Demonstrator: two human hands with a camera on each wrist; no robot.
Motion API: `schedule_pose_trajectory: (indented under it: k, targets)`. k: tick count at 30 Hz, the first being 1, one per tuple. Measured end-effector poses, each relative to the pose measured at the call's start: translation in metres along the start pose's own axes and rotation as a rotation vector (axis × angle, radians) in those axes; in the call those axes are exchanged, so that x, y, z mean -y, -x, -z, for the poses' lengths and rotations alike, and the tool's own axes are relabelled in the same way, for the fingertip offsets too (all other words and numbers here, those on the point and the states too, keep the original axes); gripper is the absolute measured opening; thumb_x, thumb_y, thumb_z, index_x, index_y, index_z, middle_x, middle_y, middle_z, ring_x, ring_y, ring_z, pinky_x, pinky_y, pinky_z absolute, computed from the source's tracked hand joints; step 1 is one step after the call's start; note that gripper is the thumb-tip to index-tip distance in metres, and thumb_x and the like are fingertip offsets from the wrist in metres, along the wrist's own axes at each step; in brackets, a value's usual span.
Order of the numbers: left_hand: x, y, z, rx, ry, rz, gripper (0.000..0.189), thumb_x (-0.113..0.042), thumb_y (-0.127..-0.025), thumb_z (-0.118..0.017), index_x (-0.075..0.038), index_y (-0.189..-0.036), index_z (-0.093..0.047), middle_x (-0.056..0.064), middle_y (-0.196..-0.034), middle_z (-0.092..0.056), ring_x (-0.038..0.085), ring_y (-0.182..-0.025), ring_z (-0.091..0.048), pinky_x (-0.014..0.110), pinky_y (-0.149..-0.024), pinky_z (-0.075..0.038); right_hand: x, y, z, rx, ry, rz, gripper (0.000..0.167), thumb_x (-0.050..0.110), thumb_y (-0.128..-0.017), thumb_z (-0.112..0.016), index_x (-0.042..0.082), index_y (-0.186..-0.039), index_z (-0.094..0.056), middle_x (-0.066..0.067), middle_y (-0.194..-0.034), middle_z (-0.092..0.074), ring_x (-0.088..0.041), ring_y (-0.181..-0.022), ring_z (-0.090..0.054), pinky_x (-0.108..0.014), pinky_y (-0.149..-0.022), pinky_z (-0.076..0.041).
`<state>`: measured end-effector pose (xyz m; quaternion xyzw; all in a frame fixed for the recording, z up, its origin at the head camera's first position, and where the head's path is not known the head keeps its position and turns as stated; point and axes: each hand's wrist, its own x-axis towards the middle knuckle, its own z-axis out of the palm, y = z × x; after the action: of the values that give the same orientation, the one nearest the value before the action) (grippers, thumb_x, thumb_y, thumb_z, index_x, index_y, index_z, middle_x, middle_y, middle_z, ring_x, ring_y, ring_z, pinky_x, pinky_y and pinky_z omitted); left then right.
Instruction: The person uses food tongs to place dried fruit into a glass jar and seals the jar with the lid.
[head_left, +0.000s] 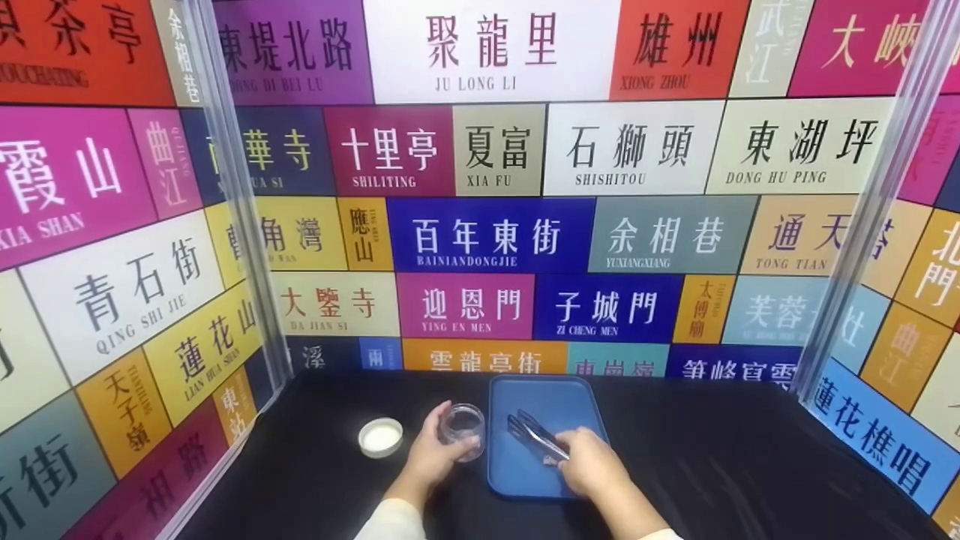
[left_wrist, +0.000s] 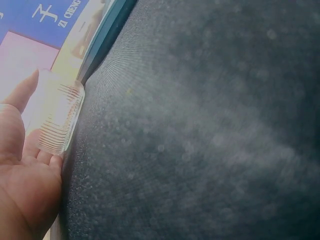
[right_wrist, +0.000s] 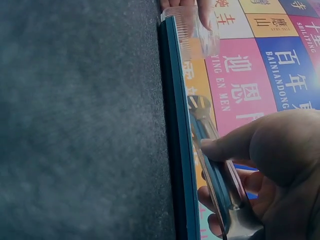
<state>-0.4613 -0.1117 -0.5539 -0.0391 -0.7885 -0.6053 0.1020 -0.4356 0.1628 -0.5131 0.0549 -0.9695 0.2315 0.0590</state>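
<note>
My left hand [head_left: 433, 453] grips a clear ribbed jar [head_left: 463, 426], its thumb on the near side and its fingers round the far side. In the left wrist view the jar [left_wrist: 61, 117] stands by the tray's edge. Metal tongs [head_left: 534, 433] are held in my right hand [head_left: 594, 463], thumb on one arm and fingers on the other. Their tips point away and left, above the blue tray [head_left: 514, 476]. A small pale bit [head_left: 552, 460] shows beside the right fingers; its kind is too small to tell.
Left of the jar, on the black cloth [head_left: 315, 480], sits a round white lid or shallow dish [head_left: 380, 437]. Behind the table rises a wall [head_left: 495, 232] of coloured name signs. Clear upright posts [head_left: 247, 195] stand at both sides.
</note>
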Motion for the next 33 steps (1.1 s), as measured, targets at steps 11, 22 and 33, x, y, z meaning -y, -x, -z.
schedule_pose_trajectory:
  k: [11, 22, 33]
  targets:
    - [0.0013, -0.0011, -0.0002, 0.0, 0.015, 0.006, 0.091, -0.018, -0.084, -0.09, -0.01, -0.161, -0.042, 0.024, -0.163, -0.049, 0.047, -0.147, -0.05, 0.065, -0.127, -0.036, -0.0044, -0.0018, 0.0015, -0.016, -0.035, 0.034, 0.012, 0.012, -0.091, -0.081, 0.019, -0.1, -0.081, -0.003, -0.1, -0.075, -0.023, -0.094, -0.066, -0.057, -0.096, -0.058]
    - [0.0023, -0.001, -0.0021, -0.003, 0.05, 0.013, 0.092, -0.016, -0.084, -0.09, -0.01, -0.162, -0.041, 0.025, -0.163, -0.049, 0.047, -0.146, -0.051, 0.063, -0.127, -0.037, -0.002, -0.0004, 0.0019, -0.016, -0.035, 0.025, 0.012, 0.017, -0.09, -0.083, 0.018, -0.101, -0.081, -0.004, -0.102, -0.073, -0.025, -0.097, -0.067, -0.059, -0.099, -0.057]
    - [0.002, -0.0014, -0.002, 0.002, 0.055, 0.012, 0.092, -0.017, -0.085, -0.089, -0.01, -0.162, -0.04, 0.024, -0.164, -0.048, 0.046, -0.148, -0.05, 0.062, -0.127, -0.037, 0.0016, 0.0023, 0.0068, -0.085, -0.037, 0.056, 0.029, 0.003, -0.089, -0.077, 0.01, -0.118, -0.079, -0.013, -0.117, -0.074, -0.039, -0.119, -0.07, -0.061, -0.108, -0.055]
